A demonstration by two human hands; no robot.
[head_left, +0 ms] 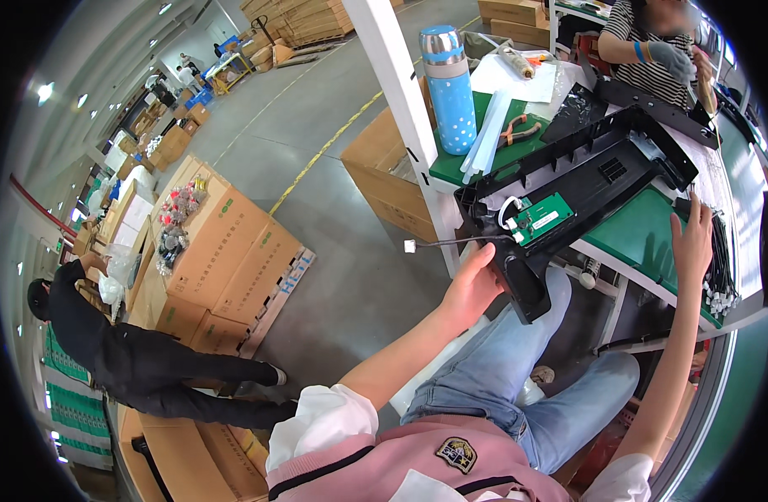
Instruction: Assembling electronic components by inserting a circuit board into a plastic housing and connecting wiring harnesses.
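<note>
The open black housing (586,186) contains a green circuit board (551,214).

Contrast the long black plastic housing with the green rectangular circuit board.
The long black plastic housing is larger than the green rectangular circuit board, which lies in it. The housing is black; the board is green. The left hand holds the housing, while no hand touches the board. Both are longer than wide.
</note>
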